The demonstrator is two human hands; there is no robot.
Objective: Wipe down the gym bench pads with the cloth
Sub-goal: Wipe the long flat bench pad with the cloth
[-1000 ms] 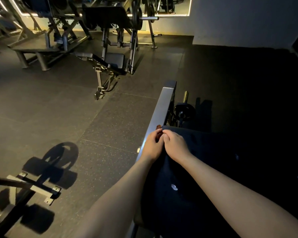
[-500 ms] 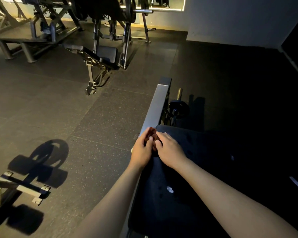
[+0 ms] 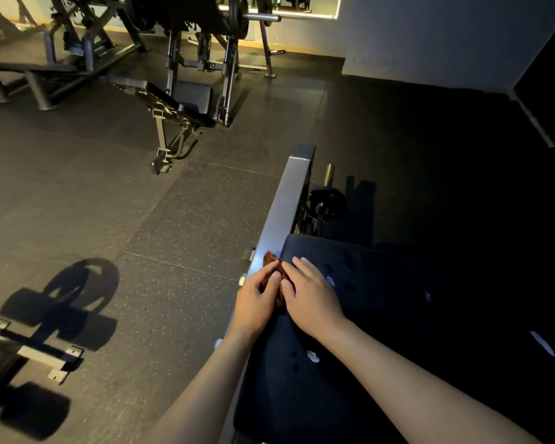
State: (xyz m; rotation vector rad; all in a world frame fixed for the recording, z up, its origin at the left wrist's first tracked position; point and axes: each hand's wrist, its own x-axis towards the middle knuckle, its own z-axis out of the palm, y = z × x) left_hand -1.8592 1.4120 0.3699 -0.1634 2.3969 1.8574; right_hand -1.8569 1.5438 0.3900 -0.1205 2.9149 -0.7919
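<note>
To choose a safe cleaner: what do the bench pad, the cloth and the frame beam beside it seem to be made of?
The pad: likely dark vinyl-like upholstery, matte, with pale worn spots. The cloth: soft reddish-brown fabric, crumpled. The frame beam: grey metal, probably painted steel; square edges, dull sheen.

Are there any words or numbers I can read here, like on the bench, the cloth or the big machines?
No words or numbers can be read anywhere here.
White marks on the bench pad: just blotches, too blurred to tell as letters.
Weight plate: too dark to read anything.
Back machines: no label shows.
Cloth: no print shows.
</note>
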